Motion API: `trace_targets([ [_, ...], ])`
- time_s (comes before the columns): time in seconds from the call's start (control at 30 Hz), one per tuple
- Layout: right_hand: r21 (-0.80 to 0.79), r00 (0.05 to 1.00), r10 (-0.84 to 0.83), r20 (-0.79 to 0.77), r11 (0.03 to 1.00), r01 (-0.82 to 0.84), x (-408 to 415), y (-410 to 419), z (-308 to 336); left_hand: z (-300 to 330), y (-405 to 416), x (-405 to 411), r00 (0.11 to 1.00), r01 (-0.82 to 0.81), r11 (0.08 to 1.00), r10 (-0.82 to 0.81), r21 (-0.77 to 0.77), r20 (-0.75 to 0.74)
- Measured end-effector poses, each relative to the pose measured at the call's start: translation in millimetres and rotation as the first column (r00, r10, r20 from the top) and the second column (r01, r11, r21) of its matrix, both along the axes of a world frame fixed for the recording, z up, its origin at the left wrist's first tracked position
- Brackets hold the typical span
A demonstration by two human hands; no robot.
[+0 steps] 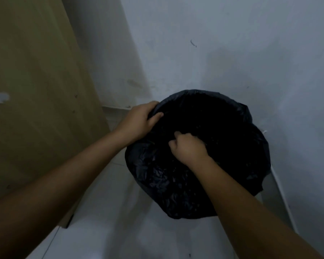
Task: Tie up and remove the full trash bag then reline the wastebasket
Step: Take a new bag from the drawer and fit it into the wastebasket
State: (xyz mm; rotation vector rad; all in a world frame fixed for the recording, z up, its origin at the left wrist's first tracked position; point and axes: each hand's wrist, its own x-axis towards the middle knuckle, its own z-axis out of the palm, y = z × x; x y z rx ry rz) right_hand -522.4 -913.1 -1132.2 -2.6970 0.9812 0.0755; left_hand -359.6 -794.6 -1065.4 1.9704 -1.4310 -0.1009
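Hands [138,120] [187,148] both grip black trash bag [223,128], left rim and inside

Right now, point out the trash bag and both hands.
trash bag [176,184]: head view, crinkled near side.
left hand [138,118]: head view, back of hand at bag's far-left rim.
right hand [187,148]: head view, back of hand gripping plastic.

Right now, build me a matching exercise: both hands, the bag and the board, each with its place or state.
Things:
1. left hand
2. right hand
3. trash bag
4. brown board

States:
A. leans at the far left
B. black, draped over the rim
C. grips the bag's left edge
D. fist bunching plastic at the near side

Pairs: 1-C, 2-D, 3-B, 4-A
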Motion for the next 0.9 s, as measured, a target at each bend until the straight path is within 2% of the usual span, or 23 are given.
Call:
trace_targets([
  [0.03, 0.160, 0.984, 0.002, -0.179, 0.987, 0.027, 1, 3, -5, 0, -3, 0, 1.000, -0.007, 1.000, 0.007, 0.000, 0.012],
  [0.07, 0.258, 0.928, 0.050, -0.368, 0.965, 0.051, 1, 7, -12, 0, -6, -1, 1.000, -0.012, 1.000, 0.012, 0.000, 0.018],
  [0.1, 0.289, 0.861, 0.094, -0.500, 0.955, 0.064, 0, 9, -23, -1, -8, -1, 1.000, -0.024, 1.000, 0.024, 0.003, 0.016],
  [0.13, 0.287, 0.819, 0.094, -0.566, 0.954, 0.088, -2, 9, -34, -3, -9, -2, 0.999, -0.032, 0.999, 0.032, 0.005, 0.013],
  [0.3, 0.159, 0.750, -0.016, -0.661, 0.974, 0.161, -11, -6, -55, -13, -7, -3, 1.000, 0.006, 1.000, -0.005, 0.031, -0.015],
  [0.43, 0.080, 0.736, 0.000, -0.678, 0.994, 0.074, -12, -19, -72, -14, -1, -1, 0.998, 0.059, 0.995, -0.059, 0.077, -0.006],
  [0.53, 0.017, 0.741, -0.056, -0.669, 0.996, 0.091, -14, -19, -83, -14, -1, -6, 0.996, 0.089, 0.991, -0.089, 0.101, -0.003],
  [0.6, 0.050, 0.761, -0.060, -0.647, 0.991, 0.120, -13, -20, -82, -12, -3, -9, 0.996, 0.088, 0.992, -0.088, 0.093, -0.003],
  [0.7, 0.149, 0.831, -0.045, -0.554, 0.977, 0.152, -11, -25, -70, -8, -6, -12, 0.997, 0.077, 0.993, -0.078, 0.091, 0.005],
  [0.8, 0.234, 0.912, 0.046, -0.407, 0.971, 0.055, -10, -36, -48, -5, -7, -14, 0.997, 0.070, 0.993, -0.069, 0.092, -0.019],
  [0.83, 0.215, 0.931, 0.071, -0.357, 0.976, 0.008, -11, -38, -39, -4, -7, -14, 0.998, 0.064, 0.994, -0.061, 0.093, -0.027],
  [0.9, 0.076, 0.957, 0.091, -0.275, 0.994, -0.073, -15, -40, -19, -3, -8, -12, 0.999, 0.042, 0.994, -0.038, 0.100, -0.035],
])
